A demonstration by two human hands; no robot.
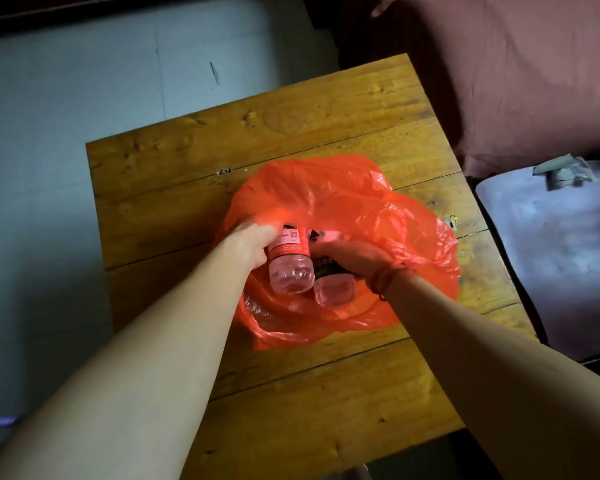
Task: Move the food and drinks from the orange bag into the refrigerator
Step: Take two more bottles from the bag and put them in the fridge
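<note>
The left hand [253, 247] curls its fingers round a clear red-label bottle [288, 261]. The right hand [354, 258] grips a clear dark-label bottle [329, 282] just beside it, and the two bottles touch. Both hands and both bottles sit within the open mouth of the orange bag [343, 195], which spreads around them on the wooden bench [187, 168].

head cam: worn on head, wide-angle, facing forward and steeply down
range: close above wooden table [291, 126], fills mid-frame
views: single
</note>
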